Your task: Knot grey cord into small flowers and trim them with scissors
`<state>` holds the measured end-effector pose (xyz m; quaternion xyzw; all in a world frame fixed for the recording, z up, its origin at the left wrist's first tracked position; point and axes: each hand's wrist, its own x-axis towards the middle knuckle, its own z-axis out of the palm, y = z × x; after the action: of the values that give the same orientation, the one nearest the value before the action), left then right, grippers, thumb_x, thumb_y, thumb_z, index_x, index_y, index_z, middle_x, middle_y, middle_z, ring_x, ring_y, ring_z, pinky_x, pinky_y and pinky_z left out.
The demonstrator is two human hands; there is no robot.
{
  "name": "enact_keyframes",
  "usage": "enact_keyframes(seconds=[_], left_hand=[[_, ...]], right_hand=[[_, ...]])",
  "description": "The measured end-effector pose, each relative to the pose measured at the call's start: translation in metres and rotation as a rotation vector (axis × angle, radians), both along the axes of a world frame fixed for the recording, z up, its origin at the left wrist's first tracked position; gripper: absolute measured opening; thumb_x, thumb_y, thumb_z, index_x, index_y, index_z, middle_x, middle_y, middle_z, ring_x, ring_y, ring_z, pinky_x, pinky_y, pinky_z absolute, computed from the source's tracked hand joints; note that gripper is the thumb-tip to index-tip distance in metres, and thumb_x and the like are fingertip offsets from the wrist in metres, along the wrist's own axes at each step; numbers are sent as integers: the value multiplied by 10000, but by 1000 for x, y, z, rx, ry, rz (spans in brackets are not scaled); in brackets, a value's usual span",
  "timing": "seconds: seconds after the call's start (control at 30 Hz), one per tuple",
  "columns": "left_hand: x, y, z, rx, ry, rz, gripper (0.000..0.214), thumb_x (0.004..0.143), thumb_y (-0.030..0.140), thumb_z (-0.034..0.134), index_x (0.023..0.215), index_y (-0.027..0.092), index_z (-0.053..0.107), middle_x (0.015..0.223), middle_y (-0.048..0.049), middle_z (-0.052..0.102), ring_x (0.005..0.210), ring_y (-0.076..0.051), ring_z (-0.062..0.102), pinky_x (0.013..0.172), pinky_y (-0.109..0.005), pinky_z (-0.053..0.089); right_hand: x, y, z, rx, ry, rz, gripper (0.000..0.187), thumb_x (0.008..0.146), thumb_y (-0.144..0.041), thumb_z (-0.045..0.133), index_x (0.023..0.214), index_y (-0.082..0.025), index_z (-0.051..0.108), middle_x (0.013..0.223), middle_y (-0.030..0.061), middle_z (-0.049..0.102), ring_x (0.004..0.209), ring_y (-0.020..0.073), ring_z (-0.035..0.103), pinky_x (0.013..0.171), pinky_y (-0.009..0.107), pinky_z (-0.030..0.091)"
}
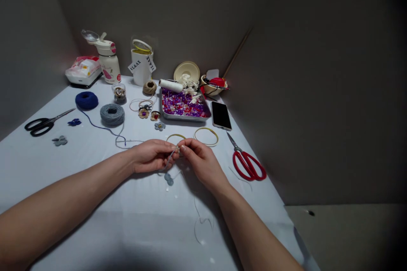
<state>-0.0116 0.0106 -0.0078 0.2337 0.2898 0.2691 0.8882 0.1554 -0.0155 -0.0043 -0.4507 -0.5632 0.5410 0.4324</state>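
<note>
My left hand (151,156) and my right hand (202,161) meet above the white-covered table, their fingertips pinching a thin pale strand (171,156) between them. The pinched spot is small and partly hidden by my fingers. A small blue-grey crocheted flower (168,179) lies just below my hands, with a fine thread trailing from it. Right behind my fingertips is a yellow-wrapped ring (176,137), partly hidden by them. A second wrapped ring (206,136) lies just beyond my right hand.
Grey yarn (112,114) and navy yarn (86,100) sit at the left beside black scissors (43,125). Red scissors (246,163) lie at the right. A metal tray of beads (190,117), a phone (221,115) and a water bottle (108,61) stand at the back. Walls close two sides.
</note>
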Motion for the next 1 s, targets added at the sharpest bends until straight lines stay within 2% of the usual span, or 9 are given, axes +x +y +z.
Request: enact_keyframes(seconds=[0.23, 0.4, 0.6, 0.9, 1.0], left_hand=[[0, 1, 0, 1, 32, 9, 30, 785, 72, 609, 786, 47, 627, 693, -64, 585, 599, -72, 528, 561, -173, 423], [3, -2, 1, 153, 109, 88, 87, 758, 136, 669, 743, 64, 624, 683, -48, 579, 575, -61, 495, 536, -174, 381], [6, -5, 4, 241, 170, 74, 149, 732, 188, 699, 680, 80, 612, 650, -24, 554, 551, -48, 432, 525, -186, 329], [6, -5, 1, 240, 178, 61, 169, 741, 231, 691, 717, 84, 611, 683, -22, 561, 585, -52, 454, 574, -203, 341], [8, -6, 2, 325, 235, 92, 179, 766, 267, 659, 739, 96, 611, 697, -20, 563, 599, -63, 460, 577, -215, 339]], right_hand=[[-1, 0, 3, -10, 17, 3, 166, 813, -354, 602, 803, -189, 616, 754, 30, 651, 713, 152, 588, 703, 310, 430], [0, 1, 2, 11, -82, -88, 190, 794, -371, 612, 787, -181, 627, 733, 18, 639, 627, 128, 531, 589, 272, 395], [0, 1, 1, 41, -114, -99, 143, 784, -324, 610, 749, -186, 626, 751, 35, 659, 693, 152, 578, 675, 303, 425], [2, 2, -2, 73, -161, -99, 128, 784, -292, 567, 733, -179, 601, 715, 28, 635, 660, 148, 564, 644, 294, 423], [2, 2, -3, 94, -188, -130, 135, 783, -298, 554, 730, -179, 588, 711, 20, 613, 656, 144, 545, 633, 285, 415]])
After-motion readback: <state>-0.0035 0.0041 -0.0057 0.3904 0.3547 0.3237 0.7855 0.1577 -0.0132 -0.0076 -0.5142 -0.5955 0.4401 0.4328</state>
